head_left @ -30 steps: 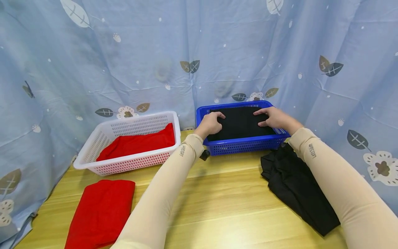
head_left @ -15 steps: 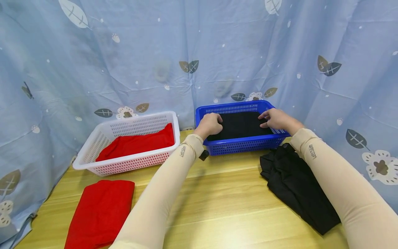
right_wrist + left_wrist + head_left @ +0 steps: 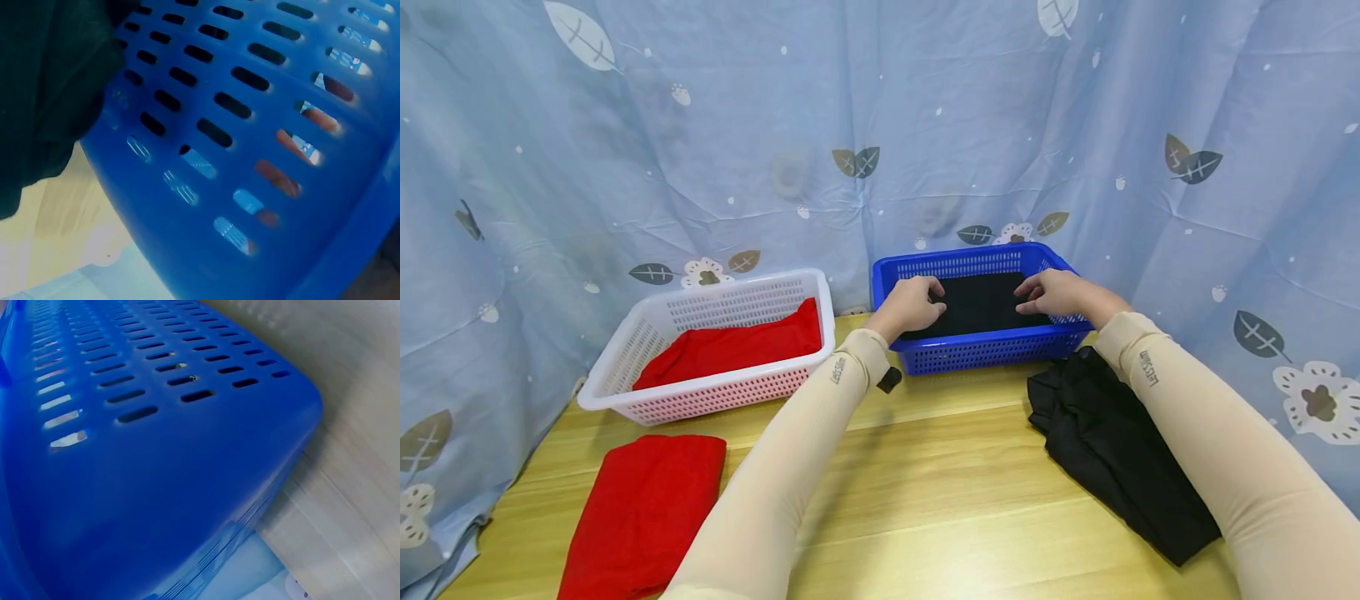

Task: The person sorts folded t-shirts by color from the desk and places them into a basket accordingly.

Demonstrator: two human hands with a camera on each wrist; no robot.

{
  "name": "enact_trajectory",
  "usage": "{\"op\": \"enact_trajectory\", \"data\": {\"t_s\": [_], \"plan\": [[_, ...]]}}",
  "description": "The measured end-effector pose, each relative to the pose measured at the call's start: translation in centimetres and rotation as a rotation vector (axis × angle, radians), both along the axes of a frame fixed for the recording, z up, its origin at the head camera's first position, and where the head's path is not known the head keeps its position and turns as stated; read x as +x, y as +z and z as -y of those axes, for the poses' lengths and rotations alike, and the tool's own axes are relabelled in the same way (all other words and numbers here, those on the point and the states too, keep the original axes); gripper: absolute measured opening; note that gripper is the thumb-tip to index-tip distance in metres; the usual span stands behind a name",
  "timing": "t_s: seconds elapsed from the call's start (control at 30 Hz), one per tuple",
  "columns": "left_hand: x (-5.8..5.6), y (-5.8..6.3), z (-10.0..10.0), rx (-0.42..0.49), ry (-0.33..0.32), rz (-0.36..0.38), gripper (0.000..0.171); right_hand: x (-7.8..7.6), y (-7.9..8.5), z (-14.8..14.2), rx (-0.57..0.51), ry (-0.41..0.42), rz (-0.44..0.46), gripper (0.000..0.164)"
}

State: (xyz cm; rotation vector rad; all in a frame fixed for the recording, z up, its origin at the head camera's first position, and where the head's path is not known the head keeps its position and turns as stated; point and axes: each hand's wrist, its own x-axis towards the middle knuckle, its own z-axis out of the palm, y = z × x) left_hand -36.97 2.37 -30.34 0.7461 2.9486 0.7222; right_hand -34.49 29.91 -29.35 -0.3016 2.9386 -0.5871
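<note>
A folded black cloth (image 3: 983,302) lies flat inside the blue plastic basket (image 3: 992,339). Over its left end is my left hand (image 3: 916,303), the fingers loosely bent with nothing visible between them. My right hand (image 3: 1060,294) is at the other end, its fingers relaxed just above the cloth; whether they touch it is hard to tell. The left wrist view shows only the basket's slotted wall (image 3: 137,469). Through the slots of the basket wall (image 3: 206,112) in the right wrist view, parts of the right hand's fingers (image 3: 278,178) show.
To the left, a white basket (image 3: 718,387) holds a red cloth (image 3: 741,342). A folded red cloth (image 3: 647,508) lies on the wooden table (image 3: 917,492) in front of it. A black garment (image 3: 1112,450) lies under my right forearm. A blue curtain (image 3: 865,108) hangs behind.
The black cloth's far edge has gone down into the blue basket and it now lies flatter. My left hand has shifted slightly right; my right hand has lowered a little.
</note>
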Motion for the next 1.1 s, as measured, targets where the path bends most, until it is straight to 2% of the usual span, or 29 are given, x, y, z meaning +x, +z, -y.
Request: {"op": "enact_trajectory", "data": {"t_s": [0.13,0.3,0.43,0.63,0.87,1.1], "plan": [[0.2,-0.1,-0.1,-0.03,0.003,0.007,0.036,0.0,-0.3,0.3,0.01,0.026,0.017,0.047],[0.4,0.0,-0.3,-0.078,-0.01,0.052,0.044,0.1,-0.2,0.5,0.011,0.056,0.038,0.049],[0.6,0.0,-0.3,-0.081,-0.026,0.073,0.046,0.2,-0.2,0.5,0.012,0.073,0.059,0.05],[0.9,0.1,0.2,-0.059,-0.04,0.073,0.045,0.4,-0.1,0.4,0.007,0.084,0.076,0.051],[1.2,0.5,0.9,-0.007,-0.075,0.032,0.042,0.6,0.4,0.1,-0.042,0.113,0.086,0.059],[2.1,0.6,1.6,0.046,-0.12,0.018,0.041,1.5,1.1,0.2,-0.069,0.124,0.079,0.061]]}}
